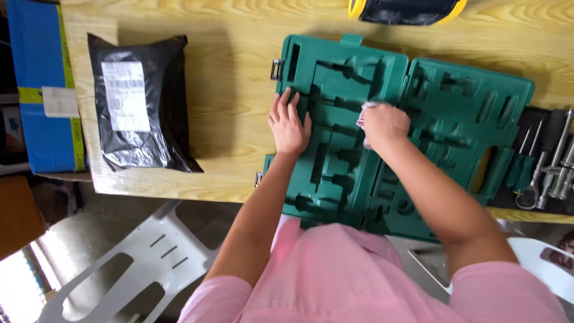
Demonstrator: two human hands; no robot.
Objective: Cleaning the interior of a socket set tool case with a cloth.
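Note:
An open green plastic tool case (466, 101) with moulded empty slots lies flat on a wooden table (233, 90). My left hand (289, 124) rests flat, fingers spread, on the case's left half near its left edge. My right hand (384, 124) is closed on a small pale cloth (366, 111) and presses it against the case near the central hinge.
A black plastic parcel (137, 101) with a white label lies on the table's left. Metal tools and green-handled screwdrivers (541, 167) lie on a dark mat at the right. A blue box (42, 90) stands left; a white plastic chair (131, 263) is below; a yellow-black object (406, 11) sits at the top.

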